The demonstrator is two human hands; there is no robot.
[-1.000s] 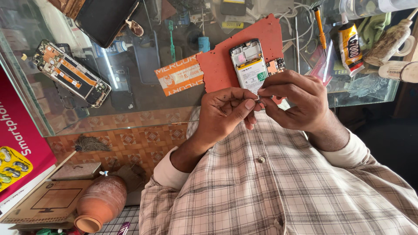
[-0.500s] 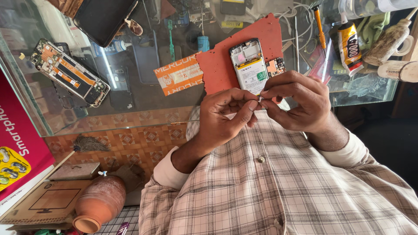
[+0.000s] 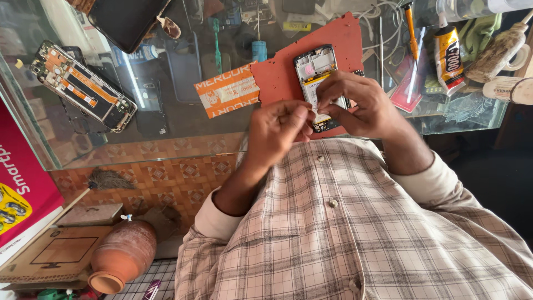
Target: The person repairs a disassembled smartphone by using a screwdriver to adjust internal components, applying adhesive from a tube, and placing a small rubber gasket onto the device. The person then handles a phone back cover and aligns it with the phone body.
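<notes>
An opened phone (image 3: 312,68) with its back off lies on a red mat (image 3: 280,80) on the glass counter (image 3: 166,128). My right hand (image 3: 363,105) rests over the phone's lower half. Its fingertips meet those of my left hand (image 3: 277,130) just in front of the mat. Between the two sets of fingertips sits a small white piece (image 3: 314,114), which both hands pinch. What the piece is, I cannot tell. My checked shirt fills the bottom of the view.
A second stripped phone (image 3: 83,86) lies at the counter's left, a dark screen (image 3: 125,22) behind it. An orange-and-white packet (image 3: 227,94), glue tube (image 3: 448,53), orange-handled tool (image 3: 411,28) and brush (image 3: 494,50) surround the mat. A clay pot (image 3: 122,255) and flat cardboard box (image 3: 50,255) sit below.
Both hands have moved away from my chest towards the phone. My right hand now covers the phone's lower half. The fingertips stay pinched together.
</notes>
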